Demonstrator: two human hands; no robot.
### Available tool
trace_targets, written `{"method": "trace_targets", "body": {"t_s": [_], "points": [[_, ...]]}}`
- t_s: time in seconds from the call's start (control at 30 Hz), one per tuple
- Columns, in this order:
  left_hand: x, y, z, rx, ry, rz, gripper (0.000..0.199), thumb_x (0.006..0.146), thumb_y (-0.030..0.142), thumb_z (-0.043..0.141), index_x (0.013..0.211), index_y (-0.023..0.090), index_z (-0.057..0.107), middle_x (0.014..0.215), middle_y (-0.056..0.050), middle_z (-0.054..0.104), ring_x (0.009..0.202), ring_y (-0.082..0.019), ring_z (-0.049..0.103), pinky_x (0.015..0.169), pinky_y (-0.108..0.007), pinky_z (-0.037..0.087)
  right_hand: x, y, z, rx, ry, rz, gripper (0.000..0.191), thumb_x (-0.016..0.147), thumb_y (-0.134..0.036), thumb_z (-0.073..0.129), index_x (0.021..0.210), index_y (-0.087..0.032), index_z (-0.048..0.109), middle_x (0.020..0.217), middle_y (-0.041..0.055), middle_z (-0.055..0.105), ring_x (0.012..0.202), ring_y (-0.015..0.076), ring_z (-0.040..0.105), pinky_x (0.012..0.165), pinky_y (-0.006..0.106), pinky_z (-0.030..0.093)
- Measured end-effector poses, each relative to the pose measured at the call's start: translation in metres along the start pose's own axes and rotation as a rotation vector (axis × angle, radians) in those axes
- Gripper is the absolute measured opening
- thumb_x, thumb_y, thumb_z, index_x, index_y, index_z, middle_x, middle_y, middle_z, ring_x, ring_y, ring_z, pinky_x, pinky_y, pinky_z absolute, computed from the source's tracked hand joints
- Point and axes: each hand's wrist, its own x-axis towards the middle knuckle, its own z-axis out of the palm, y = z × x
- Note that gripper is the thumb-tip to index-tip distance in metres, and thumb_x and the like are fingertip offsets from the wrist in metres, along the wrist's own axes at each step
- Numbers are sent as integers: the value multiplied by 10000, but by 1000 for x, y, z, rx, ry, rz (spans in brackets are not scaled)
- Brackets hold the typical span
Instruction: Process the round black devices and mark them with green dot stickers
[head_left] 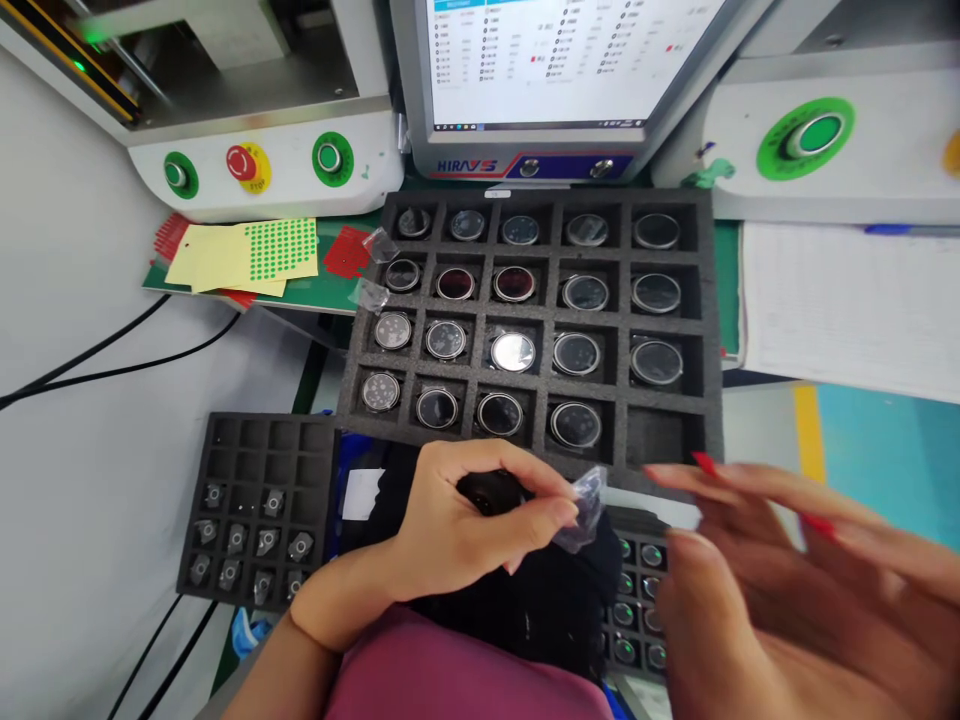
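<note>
The left hand (pixel 472 530) pinches a piece of clear plastic (pixel 589 510), the right hand (pixel 817 610) is open

The plastic sits between the tips of the left thumb and forefinger, and its loose part sticks out toward the right hand, which is near but apart from it; the right fingers are held away from the thumb, with small red bits (pixel 817 525) on them. Just beyond the hands lies a large dark foam tray (pixel 711 300), with round watch-like pieces (pixel 514 352) in its compartments. At the left is a smaller tray (pixel 252 432) with small dark parts (pixel 268 541), and behind the large tray stands a monitor (pixel 540 100)
</note>
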Motion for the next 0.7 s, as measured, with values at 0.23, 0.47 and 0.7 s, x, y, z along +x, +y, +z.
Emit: {"method": "trace_targets", "body": {"t_s": [0.23, 0.47, 0.7], "points": [[0, -2, 2, -23, -49, -96, 118, 675, 180, 838, 735, 124, 753, 549, -6, 633, 350, -36, 472, 328, -125, 352, 18, -11, 24, 264, -77, 330, 425, 767, 5, 702, 1071, -259, 566, 1017, -2, 644, 720, 106, 675, 733, 253, 620], [2, -6, -1, -243, -162, -226, 107, 768, 228, 779, 827, 139, 774, 557, 16, 604, 342, -11, 437, 323, -118, 324, 15, -10, 19, 330, -96, 313, 471, 760, 45, 691, 1093, -268, 580, 973, -13, 632, 766, 95, 669, 719, 198, 616], [4, -9, -4, -429, -246, -364, 122, 780, 247, 787, 806, 130, 769, 594, 4, 627, 317, -11, 455, 273, -114, 253, 11, -11, 22, 260, -76, 209, 537, 721, 105, 670, 1117, -240, 553, 995, 1, 616, 742, 101, 668, 748, 231, 629]]}}
